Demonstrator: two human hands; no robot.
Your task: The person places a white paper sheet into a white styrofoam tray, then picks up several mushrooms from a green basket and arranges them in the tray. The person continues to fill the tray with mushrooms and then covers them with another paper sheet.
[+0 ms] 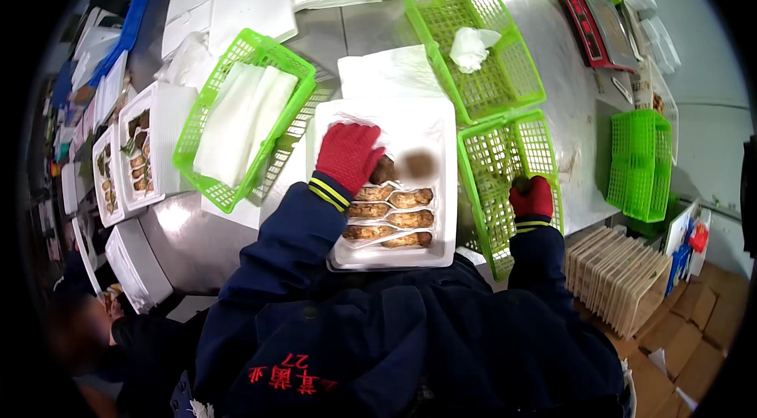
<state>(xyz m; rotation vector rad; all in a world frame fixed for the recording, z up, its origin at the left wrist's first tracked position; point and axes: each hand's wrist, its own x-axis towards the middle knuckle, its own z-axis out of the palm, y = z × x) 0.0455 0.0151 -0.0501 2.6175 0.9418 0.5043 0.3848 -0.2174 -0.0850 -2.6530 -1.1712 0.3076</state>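
A white foam box (445, 122) stands before me, holding several brown mushrooms (412, 218) laid in rows with strips of white paper between them. My left hand (349, 155), in a red knitted glove, reaches into its upper left part. Its fingers are at a dark brown mushroom cap (384, 171); whether they grip it is hidden. Right of that cap lies a round brown thing (417, 166), blurred. My right hand (532, 198), also red-gloved, is over a green plastic basket (489, 181) with a small dark mushroom (521, 184) in its fingers.
Left, a green basket (187, 140) holds folded white sheets. Another green basket (440, 57) contains crumpled white paper (471, 49). Filled foam boxes (141, 149) stand at far left, a red scale (597, 27) at far right. A person (80, 323) is at lower left.
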